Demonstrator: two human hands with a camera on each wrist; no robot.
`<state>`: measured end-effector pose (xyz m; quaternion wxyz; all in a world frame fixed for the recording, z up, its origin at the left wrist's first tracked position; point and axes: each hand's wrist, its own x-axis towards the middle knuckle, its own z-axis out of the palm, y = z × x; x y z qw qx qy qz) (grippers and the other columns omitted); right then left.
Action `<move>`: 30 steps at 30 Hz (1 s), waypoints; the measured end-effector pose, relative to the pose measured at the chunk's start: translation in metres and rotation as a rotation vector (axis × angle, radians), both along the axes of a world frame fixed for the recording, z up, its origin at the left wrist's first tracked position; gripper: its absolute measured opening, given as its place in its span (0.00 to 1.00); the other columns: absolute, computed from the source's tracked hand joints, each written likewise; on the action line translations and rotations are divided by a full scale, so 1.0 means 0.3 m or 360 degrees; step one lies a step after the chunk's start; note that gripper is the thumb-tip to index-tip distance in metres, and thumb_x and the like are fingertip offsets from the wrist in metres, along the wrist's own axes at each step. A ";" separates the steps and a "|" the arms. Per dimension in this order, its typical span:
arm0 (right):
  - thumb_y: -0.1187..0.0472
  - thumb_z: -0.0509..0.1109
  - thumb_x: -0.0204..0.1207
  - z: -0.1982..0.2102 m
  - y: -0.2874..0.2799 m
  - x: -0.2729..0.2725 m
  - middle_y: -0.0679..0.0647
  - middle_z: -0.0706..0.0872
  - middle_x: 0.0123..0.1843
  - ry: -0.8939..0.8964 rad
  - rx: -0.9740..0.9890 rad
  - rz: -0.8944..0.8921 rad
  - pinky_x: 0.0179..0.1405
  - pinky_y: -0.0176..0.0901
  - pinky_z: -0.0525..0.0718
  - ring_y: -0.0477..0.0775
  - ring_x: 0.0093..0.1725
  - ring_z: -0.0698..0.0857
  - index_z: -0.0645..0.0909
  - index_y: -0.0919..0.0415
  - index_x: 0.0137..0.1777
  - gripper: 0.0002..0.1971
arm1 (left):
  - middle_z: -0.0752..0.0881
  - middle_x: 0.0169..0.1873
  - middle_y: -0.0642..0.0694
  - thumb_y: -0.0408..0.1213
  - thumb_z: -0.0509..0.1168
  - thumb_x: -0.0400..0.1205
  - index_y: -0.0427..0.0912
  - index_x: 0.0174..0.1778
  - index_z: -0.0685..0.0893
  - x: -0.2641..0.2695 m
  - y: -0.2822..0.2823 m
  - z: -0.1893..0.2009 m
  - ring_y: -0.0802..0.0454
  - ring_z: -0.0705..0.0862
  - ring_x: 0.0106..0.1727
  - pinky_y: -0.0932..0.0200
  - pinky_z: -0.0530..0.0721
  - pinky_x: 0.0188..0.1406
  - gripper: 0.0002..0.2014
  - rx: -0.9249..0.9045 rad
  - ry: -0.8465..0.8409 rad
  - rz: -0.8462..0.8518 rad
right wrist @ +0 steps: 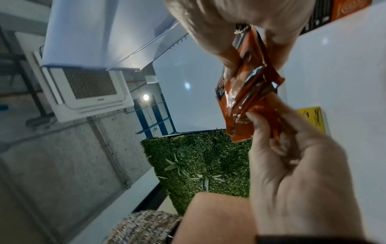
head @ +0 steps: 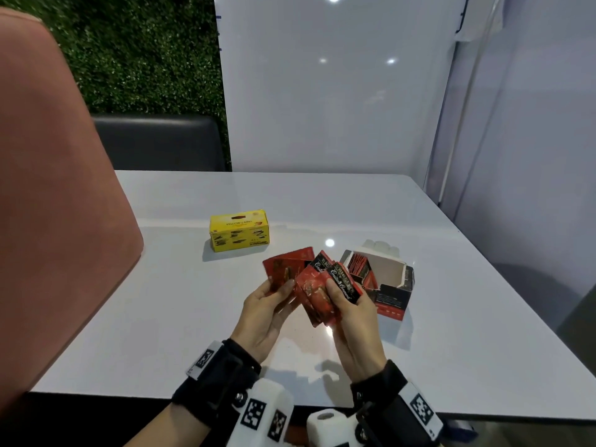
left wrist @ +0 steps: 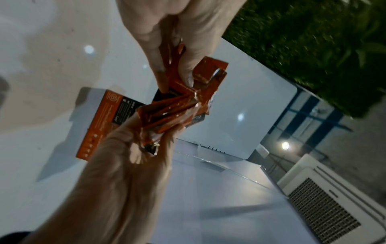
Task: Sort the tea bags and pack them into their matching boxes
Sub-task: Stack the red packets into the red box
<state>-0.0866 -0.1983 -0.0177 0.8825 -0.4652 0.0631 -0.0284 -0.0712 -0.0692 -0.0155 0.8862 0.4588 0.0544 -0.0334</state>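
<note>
While the red tea bags [head: 314, 285] are fanned out loosely above the table [head: 180, 304], both hands share them: the left hand [head: 266, 312] pinches a few at the left of the fan between thumb and fingers, and the right hand [head: 350, 312] has its fingers curled round the larger bunch, thumb pressing on the top sachet with the black band. The left wrist view shows the sachets crossing each other at odd angles, foil edges sticking out, so the bundle is not yet squared.

Just beyond the right hand stands the red box [head: 383, 282], lid open, with some red sachets already upright at its left end and free room at its right. The yellow box [head: 239, 230] sits shut, well apart to the left, and no yellow bags show on the table, so the job looks far along: these red ones seem to be the last to pack.

To do this step well, I would first tap the bags into one even stack, all facing the same way, and pass the left-hand few into the right-hand bunch. Then slide the stack upright into the free end of the red box, steadying the box wall with the left hand so it does not skid on the glossy top. Loose corners could catch on the rim, so go in edge first.
</note>
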 end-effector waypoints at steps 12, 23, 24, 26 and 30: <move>0.64 0.73 0.72 -0.005 -0.004 0.014 0.63 0.88 0.56 0.0009 -0.0222 -0.0120 0.61 0.59 0.84 0.63 0.56 0.87 0.79 0.65 0.63 0.19 | 0.91 0.47 0.41 0.32 0.60 0.82 0.36 0.57 0.82 -0.049 -0.004 0.024 0.48 0.90 0.48 0.56 0.90 0.46 0.10 0.0211 -0.0010 -0.0244; 0.64 0.71 0.73 0.068 -0.048 -0.007 0.63 0.88 0.57 -0.0106 -0.0167 -0.0109 0.56 0.63 0.85 0.64 0.55 0.88 0.79 0.60 0.62 0.17 | 0.90 0.50 0.39 0.27 0.59 0.82 0.34 0.58 0.81 -0.054 0.125 0.060 0.46 0.91 0.48 0.61 0.89 0.41 0.11 0.0225 -0.0142 -0.0102; 0.64 0.70 0.74 0.066 -0.043 -0.012 0.62 0.88 0.57 -0.0093 -0.0115 -0.0088 0.57 0.62 0.85 0.62 0.56 0.88 0.78 0.60 0.63 0.17 | 0.91 0.49 0.40 0.26 0.59 0.82 0.34 0.56 0.81 -0.050 0.121 0.058 0.48 0.91 0.47 0.62 0.89 0.39 0.10 0.0137 -0.0104 -0.0040; 0.65 0.67 0.76 0.061 -0.036 -0.022 0.61 0.88 0.58 -0.0045 0.0127 -0.0035 0.56 0.56 0.87 0.60 0.57 0.88 0.77 0.61 0.66 0.17 | 0.91 0.44 0.44 0.27 0.60 0.82 0.36 0.52 0.82 -0.038 0.110 0.056 0.53 0.91 0.42 0.66 0.86 0.30 0.07 -0.0068 0.0000 0.0080; 0.67 0.65 0.75 0.048 -0.022 -0.038 0.67 0.88 0.54 0.0270 0.0706 0.0217 0.44 0.52 0.90 0.62 0.51 0.89 0.77 0.67 0.65 0.18 | 0.86 0.28 0.53 0.30 0.65 0.79 0.43 0.45 0.81 -0.008 0.090 0.065 0.62 0.83 0.25 0.70 0.72 0.14 0.04 -0.0227 0.0139 0.0204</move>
